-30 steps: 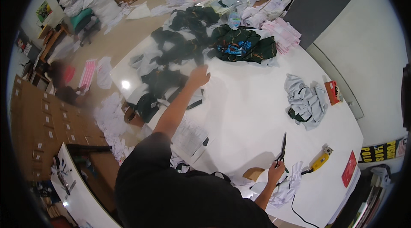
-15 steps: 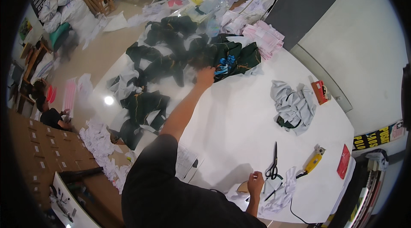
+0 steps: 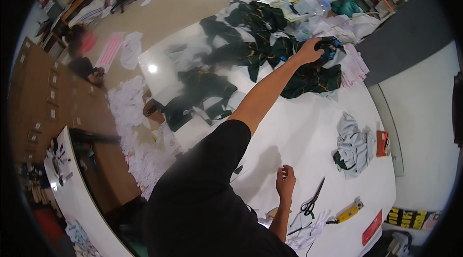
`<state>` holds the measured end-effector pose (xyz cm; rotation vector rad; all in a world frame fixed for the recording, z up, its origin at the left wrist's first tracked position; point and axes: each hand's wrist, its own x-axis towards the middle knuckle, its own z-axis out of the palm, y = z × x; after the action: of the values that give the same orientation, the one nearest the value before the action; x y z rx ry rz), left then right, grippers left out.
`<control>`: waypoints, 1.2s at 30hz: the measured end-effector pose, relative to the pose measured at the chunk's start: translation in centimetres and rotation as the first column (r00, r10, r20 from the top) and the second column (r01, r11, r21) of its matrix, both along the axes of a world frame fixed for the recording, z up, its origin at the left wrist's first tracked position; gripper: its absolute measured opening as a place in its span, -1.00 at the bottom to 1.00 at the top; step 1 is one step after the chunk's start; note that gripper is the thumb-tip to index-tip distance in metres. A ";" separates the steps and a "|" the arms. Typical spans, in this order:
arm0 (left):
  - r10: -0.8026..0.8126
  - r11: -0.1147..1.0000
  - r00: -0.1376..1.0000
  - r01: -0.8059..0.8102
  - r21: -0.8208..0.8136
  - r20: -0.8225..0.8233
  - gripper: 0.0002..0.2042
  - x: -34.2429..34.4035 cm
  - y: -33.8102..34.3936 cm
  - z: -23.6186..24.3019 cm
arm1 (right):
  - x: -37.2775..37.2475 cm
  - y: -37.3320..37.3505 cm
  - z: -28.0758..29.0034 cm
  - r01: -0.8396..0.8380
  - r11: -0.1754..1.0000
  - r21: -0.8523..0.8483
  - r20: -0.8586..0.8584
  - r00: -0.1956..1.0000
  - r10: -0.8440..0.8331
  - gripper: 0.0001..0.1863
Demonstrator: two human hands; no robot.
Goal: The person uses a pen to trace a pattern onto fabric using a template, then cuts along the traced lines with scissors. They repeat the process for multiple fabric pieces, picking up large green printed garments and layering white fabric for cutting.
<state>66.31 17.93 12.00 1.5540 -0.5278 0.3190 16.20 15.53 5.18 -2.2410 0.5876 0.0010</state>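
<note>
My left arm stretches across the white table (image 3: 270,131) to the far side. There my left hand (image 3: 309,51) is closed on a dark green fabric piece (image 3: 330,47) with a blue print, bunched up on the pile. More dark green cut pieces with thin gold lines (image 3: 313,83) lie under and beside it. Close to my body, my right hand (image 3: 285,182) hovers over the table with its fingers curled in; anything between them is too small to make out. Black scissors (image 3: 311,204) lie just right of it, beside a white cloth scrap (image 3: 313,233).
A crumpled light grey cloth (image 3: 354,143) lies on the right, next to a red box (image 3: 382,143). Nearer are a yellow handheld tool (image 3: 349,212) with a cord and a red packet (image 3: 372,227). Folded pink fabric (image 3: 354,66) sits at the back right. A person (image 3: 84,66) crouches at far left.
My left hand has moved right and farther away, lifting and bunching the blue-printed dark green piece. My right hand stays near my body, fingers still curled. The view has turned left.
</note>
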 end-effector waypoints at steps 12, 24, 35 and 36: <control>0.816 0.187 0.562 -0.481 0.857 0.138 -0.50 -5.8 38.9 -11.6 | -10.5 -2.4 -3.9 0.062 0.998 0.011 -0.093 0.994 -0.061 -0.76; -0.116 0.992 0.975 0.123 0.029 -0.191 -0.60 -9.0 37.2 20.1 | 15.9 2.6 12.8 -0.449 0.889 -0.089 0.395 0.803 0.445 -0.72; 0.161 0.920 0.881 -0.297 0.255 0.444 -0.58 -10.5 29.3 30.9 | 25.9 1.0 33.3 -0.453 0.881 -0.136 0.671 0.612 0.418 -0.66; 0.196 0.933 0.870 -0.307 0.186 0.452 -0.57 -11.0 28.7 31.2 | 25.3 -1.5 34.7 -0.408 0.879 -0.247 0.630 0.621 0.466 -0.67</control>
<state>55.36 46.67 43.24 1.8160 -0.7264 0.8388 41.53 14.08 39.87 -2.1913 -0.3804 -0.5826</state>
